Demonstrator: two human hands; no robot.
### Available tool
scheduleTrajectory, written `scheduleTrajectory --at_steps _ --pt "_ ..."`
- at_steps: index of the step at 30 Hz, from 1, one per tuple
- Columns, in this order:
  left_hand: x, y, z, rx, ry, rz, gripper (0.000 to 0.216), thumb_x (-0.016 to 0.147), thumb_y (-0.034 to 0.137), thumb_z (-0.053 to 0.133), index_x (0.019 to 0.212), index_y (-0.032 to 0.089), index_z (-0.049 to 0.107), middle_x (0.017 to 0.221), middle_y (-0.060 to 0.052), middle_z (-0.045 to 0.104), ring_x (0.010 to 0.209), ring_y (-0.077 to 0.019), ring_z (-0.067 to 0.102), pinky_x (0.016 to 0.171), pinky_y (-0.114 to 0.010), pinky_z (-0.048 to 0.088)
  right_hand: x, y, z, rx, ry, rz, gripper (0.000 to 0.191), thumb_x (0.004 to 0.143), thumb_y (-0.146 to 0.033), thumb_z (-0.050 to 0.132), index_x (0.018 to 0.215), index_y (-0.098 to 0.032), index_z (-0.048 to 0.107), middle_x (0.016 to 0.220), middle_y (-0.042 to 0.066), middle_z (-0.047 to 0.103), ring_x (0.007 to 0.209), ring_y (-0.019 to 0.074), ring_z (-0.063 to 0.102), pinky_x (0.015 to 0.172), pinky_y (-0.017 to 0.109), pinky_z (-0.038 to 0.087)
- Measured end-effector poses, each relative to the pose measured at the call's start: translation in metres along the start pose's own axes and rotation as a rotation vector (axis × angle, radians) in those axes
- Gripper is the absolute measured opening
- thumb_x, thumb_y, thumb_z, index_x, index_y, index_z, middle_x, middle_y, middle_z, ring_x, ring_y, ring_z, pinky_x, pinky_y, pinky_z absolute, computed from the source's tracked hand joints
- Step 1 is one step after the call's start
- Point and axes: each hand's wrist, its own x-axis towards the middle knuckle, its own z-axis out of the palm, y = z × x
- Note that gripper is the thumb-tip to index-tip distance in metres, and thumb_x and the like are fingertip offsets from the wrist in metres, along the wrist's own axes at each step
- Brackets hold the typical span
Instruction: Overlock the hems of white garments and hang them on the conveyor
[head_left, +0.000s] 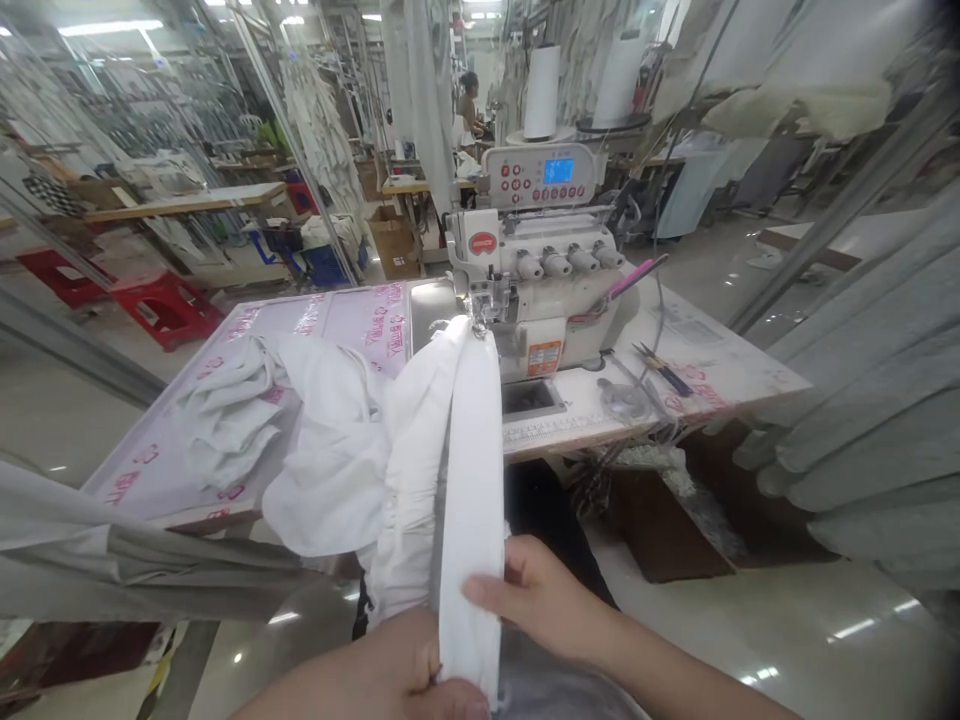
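A wide white elastic band (pixel 474 450) runs from under the presser foot of the sewing machine (pixel 551 275) down toward me. My right hand (pixel 544 600) pinches its right edge, thumb on top and fingers behind. Lower down, my left hand (pixel 405 665) grips the band near its bottom end, with the thumb across it. Gathered white fabric (pixel 409 480) lies along the band's left side and also reaches up to the needle area. More of this cloth spreads over the left part of the machine table, next to a crumpled pale garment piece (pixel 229 415).
Small scissors (pixel 661 370) lie on the table's right side (pixel 750 375). White thread cones (pixel 542 92) stand behind the control panel (pixel 540 177). Pale garments hang at right and lower left. Red stools (pixel 161 300) stand at left; a person (pixel 469 105) sits far behind.
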Motion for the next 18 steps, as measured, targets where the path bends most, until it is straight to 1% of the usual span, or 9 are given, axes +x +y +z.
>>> scheduleTrajectory --at_steps 2,4,5,7,10,12,13,15,18 --pt "0.008 -0.003 -0.01 -0.074 -0.158 -0.084 0.016 0.073 0.033 0.054 0.078 0.018 0.057 0.068 0.003 0.051 0.06 -0.0102 0.044 0.057 -0.02 0.037 0.007 -0.006 -0.003 0.019 -0.043 -0.001 0.032 0.076 -0.04 0.055 0.07 -0.009 0.057 0.061 0.0 0.046 0.055 0.0085 0.038 0.052 0.019 0.033" --pt "0.025 -0.004 -0.022 -0.299 -0.095 -0.078 0.026 0.075 0.038 0.051 0.077 0.014 0.057 0.062 0.001 0.049 0.051 -0.0076 0.039 0.05 -0.019 0.034 0.011 -0.011 -0.002 0.021 -0.034 -0.031 0.033 0.077 -0.04 0.053 0.069 -0.008 0.056 0.061 0.0 0.045 0.055 0.0086 0.037 0.051 0.019 0.032" --pt "0.037 -0.003 -0.027 -0.413 0.024 -0.031 0.029 0.076 0.04 0.048 0.081 0.012 0.056 0.065 -0.001 0.052 0.052 -0.0085 0.042 0.051 -0.02 0.036 0.011 -0.013 -0.002 0.018 -0.02 -0.05 0.033 0.078 -0.04 0.052 0.07 -0.008 0.056 0.061 0.001 0.046 0.056 0.0088 0.038 0.051 0.019 0.032" --pt "0.064 -0.001 -0.038 -0.462 0.42 0.106 0.033 0.078 0.039 0.044 0.096 0.013 0.054 0.085 -0.007 0.057 0.071 -0.0151 0.053 0.066 -0.026 0.042 0.009 -0.017 0.001 0.003 -0.023 -0.069 0.035 0.08 -0.04 0.049 0.069 -0.008 0.054 0.061 0.002 0.045 0.056 0.0093 0.038 0.052 0.02 0.032" --pt "0.099 0.0 -0.054 -0.006 1.014 0.193 0.049 0.071 0.035 0.052 0.113 0.013 0.044 0.113 -0.013 0.049 0.109 -0.0256 0.041 0.092 -0.038 0.031 0.003 -0.016 0.005 -0.039 -0.019 -0.093 0.038 0.081 -0.044 0.047 0.068 -0.009 0.053 0.062 0.002 0.044 0.057 0.0098 0.038 0.053 0.02 0.033" --pt "0.105 -0.003 -0.068 0.381 1.192 0.116 0.055 0.066 0.034 0.057 0.114 0.009 0.044 0.115 -0.017 0.047 0.115 -0.0304 0.035 0.097 -0.043 0.023 0.001 -0.007 0.004 -0.096 0.017 -0.081 0.042 0.079 -0.049 0.046 0.07 -0.009 0.054 0.063 0.002 0.045 0.058 0.011 0.039 0.054 0.021 0.034" --pt "0.101 -0.005 -0.076 0.497 1.159 0.05 0.05 0.067 0.035 0.056 0.108 0.008 0.048 0.109 -0.018 0.051 0.111 -0.0323 0.039 0.095 -0.045 0.024 0.0 0.0 0.003 -0.133 0.064 -0.059 0.044 0.077 -0.052 0.046 0.073 -0.01 0.055 0.065 0.003 0.047 0.061 0.0125 0.041 0.056 0.022 0.036" --pt "0.084 -0.005 -0.092 0.482 0.919 -0.081 0.034 0.072 0.039 0.05 0.089 0.01 0.058 0.09 -0.015 0.06 0.094 -0.0318 0.052 0.087 -0.046 0.033 0.001 0.015 0.0 -0.189 0.194 0.0 0.049 0.074 -0.058 0.047 0.081 -0.011 0.057 0.075 0.006 0.052 0.069 0.0166 0.047 0.062 0.024 0.039" --pt "0.052 0.006 -0.111 -0.006 0.684 -0.116 0.037 0.073 0.047 0.047 0.083 0.014 0.06 0.08 -0.009 0.064 0.079 -0.0263 0.059 0.077 -0.04 0.042 0.004 0.025 -0.003 -0.224 0.311 0.052 0.054 0.071 -0.061 0.049 0.09 -0.012 0.058 0.085 0.009 0.055 0.077 0.0204 0.05 0.067 0.026 0.041"
